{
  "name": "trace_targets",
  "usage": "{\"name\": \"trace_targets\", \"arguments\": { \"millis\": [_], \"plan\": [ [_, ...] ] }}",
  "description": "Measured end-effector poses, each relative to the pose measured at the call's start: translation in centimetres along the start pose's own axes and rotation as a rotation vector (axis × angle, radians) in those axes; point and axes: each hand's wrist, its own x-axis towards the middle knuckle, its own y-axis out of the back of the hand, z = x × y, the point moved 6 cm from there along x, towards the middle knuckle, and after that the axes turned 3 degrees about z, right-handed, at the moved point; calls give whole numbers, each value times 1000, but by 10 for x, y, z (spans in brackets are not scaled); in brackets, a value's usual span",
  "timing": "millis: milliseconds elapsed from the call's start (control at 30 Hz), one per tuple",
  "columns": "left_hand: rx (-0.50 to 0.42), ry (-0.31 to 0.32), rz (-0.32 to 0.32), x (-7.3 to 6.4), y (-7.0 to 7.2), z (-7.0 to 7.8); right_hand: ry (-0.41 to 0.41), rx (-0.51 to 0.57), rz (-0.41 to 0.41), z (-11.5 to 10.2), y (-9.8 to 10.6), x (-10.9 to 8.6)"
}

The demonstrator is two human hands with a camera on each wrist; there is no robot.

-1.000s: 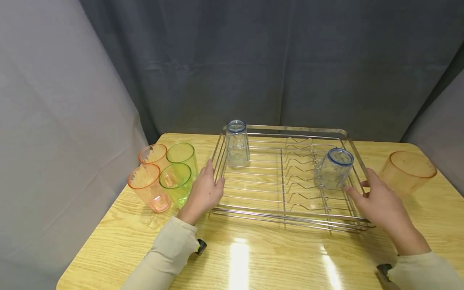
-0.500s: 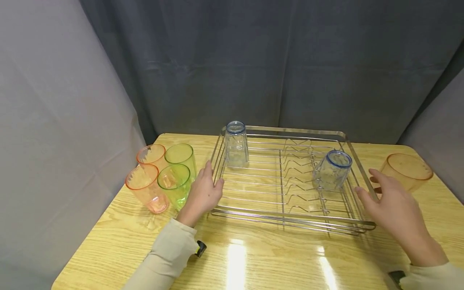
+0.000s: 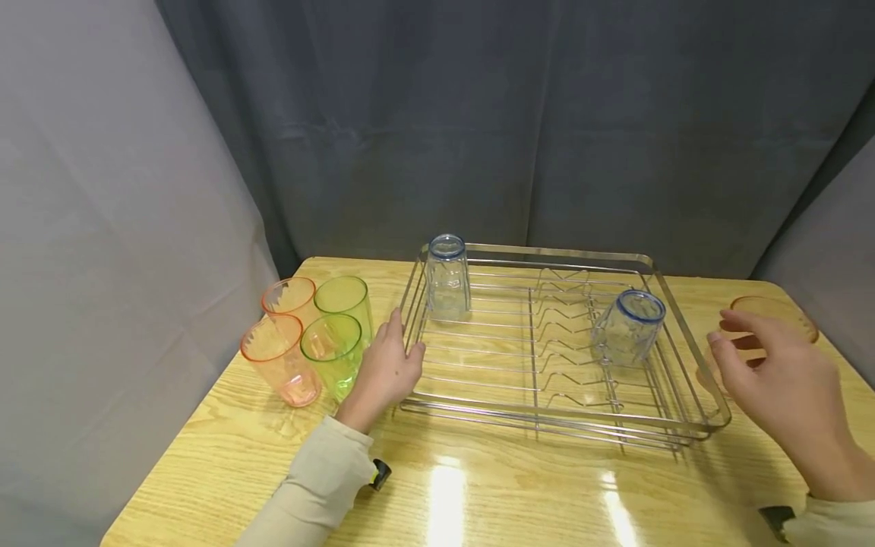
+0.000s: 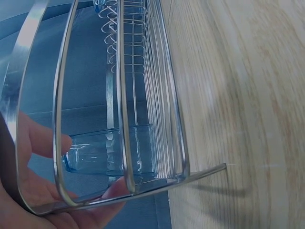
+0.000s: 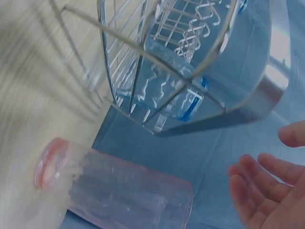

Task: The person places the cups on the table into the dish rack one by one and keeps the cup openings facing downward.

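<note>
A dark grey cloth curtain [image 3: 410, 137] hangs past the 12 o'clock edge of the pale yellow wood-grain surface [image 3: 533, 509], with a light grey cloth curtain [image 3: 116, 197] at 9 o'clock. On the surface stands a rectangular, silvery metal-wire dish rack [image 3: 547, 413] with a flat-band rim, the centre of the clock from here on. The left hand [image 3: 386, 366], at 9 o'clock, grips the rack's side, thumb on the inner side of the rim. The right hand [image 3: 786, 372], at 3 o'clock, is apart from the rack; its fingers are loosely spread and hold nothing. Just beside it stands a tall see-through orange tumbler [image 5: 119, 186], upright. Beyond the left hand, at 9 o'clock, two see-through orange-red round tumblers [image 3: 280, 365] and two see-through green round tumblers [image 3: 335, 361] stand clustered. In the rack, one clear faceted glass with a blue ring [image 3: 447, 287] is at 10 o'clock, a second blue-ringed clear glass [image 3: 629, 330] at 3 o'clock.
</note>
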Motion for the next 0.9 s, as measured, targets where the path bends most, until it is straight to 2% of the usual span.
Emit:
{"name": "trace_targets", "arguments": {
  "millis": [133, 200, 400, 633, 900],
  "plan": [
    [0, 3, 1, -1, 0, 0, 33, 40, 88, 2, 8, 3],
    [0, 5, 0, -1, 0, 0, 24, 29, 109, 7, 11, 6],
    [-1, 6, 3, 0, 1, 1, -68, -73, 33, 27, 14, 13],
    [-16, 20, 4, 0, -2, 0, -34, -137, 52, 41, 16, 18],
    [-22, 24, 8, 0, -1, -2, -70, -208, -48, 52, 11, 20]
  ]
}}
